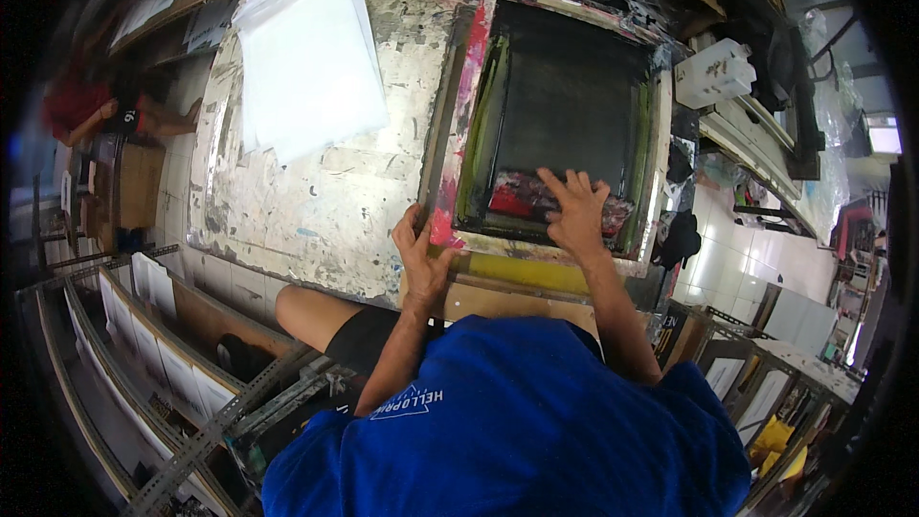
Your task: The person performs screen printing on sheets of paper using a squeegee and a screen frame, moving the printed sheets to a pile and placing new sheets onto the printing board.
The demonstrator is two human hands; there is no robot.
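A screen-printing frame (463, 115) lies on the worktable, its wooden edges smeared with pink and red ink. Its mesh (565, 86) is coated with black ink. Across the near end of the mesh lies a squeegee (514, 193) stained red and black. My right hand (577, 218) grips it from above, fingers spread along its top; the thumb side is partly hidden. At the near left corner of the frame, my left hand (424, 258) holds the wooden edge, thumb on top. What lies beneath the frame is hidden.
A stack of white translucent sheets (311, 62) rests on the ink-stained table (316, 215), left of the frame. A white plastic container (715, 73) stands to the right. Metal racks (191, 364) flank me at lower left and lower right. Another person (81, 110) sits at far left.
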